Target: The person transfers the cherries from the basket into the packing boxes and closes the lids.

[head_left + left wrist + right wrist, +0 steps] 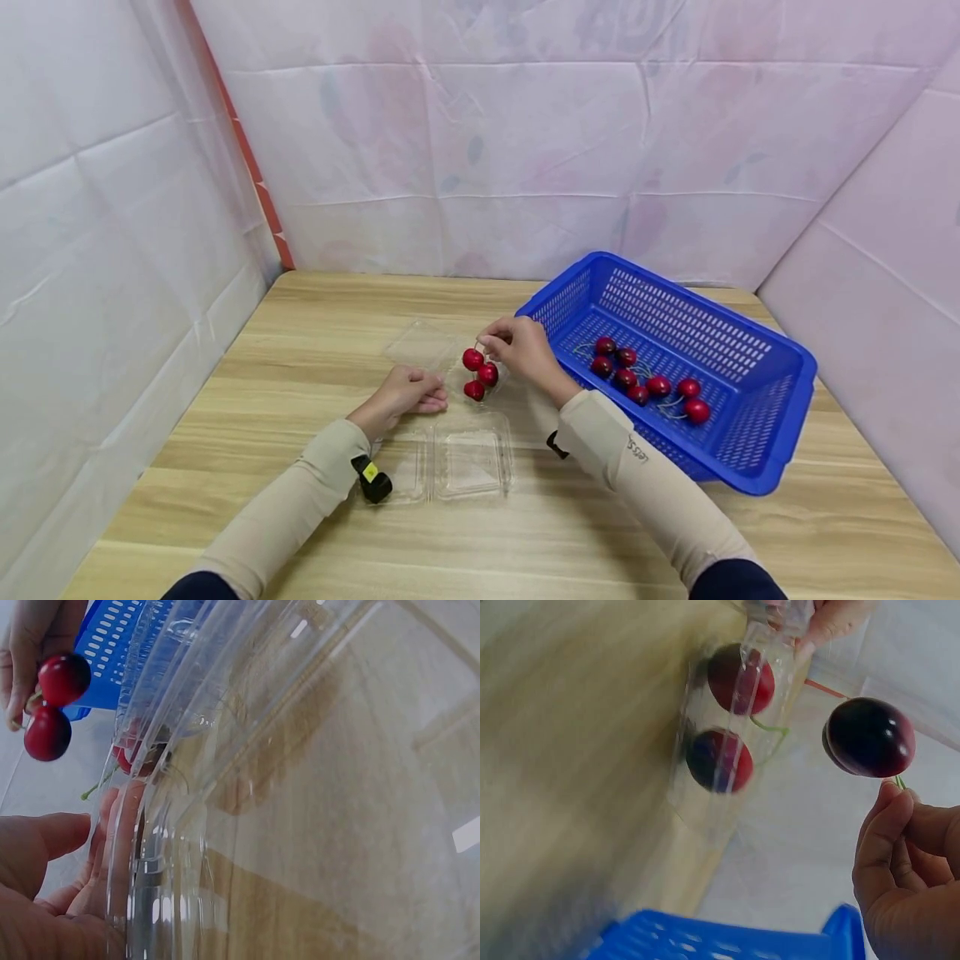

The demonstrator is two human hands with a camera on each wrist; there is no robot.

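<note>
My right hand [525, 350] pinches thin green stems, and two red cherries [56, 709] hang from its fingertips. They hang over the far clear plastic clamshell box [705, 810]. Inside that box lie two cherries [720, 761] with a green stem, seen through its wall in the right wrist view. My left hand [408, 392] is at the box's left edge, thumb and curled fingers at the rim; clear plastic partly covers its fingers in the left wrist view. Nearer to me lies a second clear clamshell box [472, 462], its lid folded out flat.
A blue perforated basket [787, 392] stands at the right, with several cherries [637, 379] on its floor. White printed cloth [525, 133] hangs behind and along both sides of the wooden table [247, 400].
</note>
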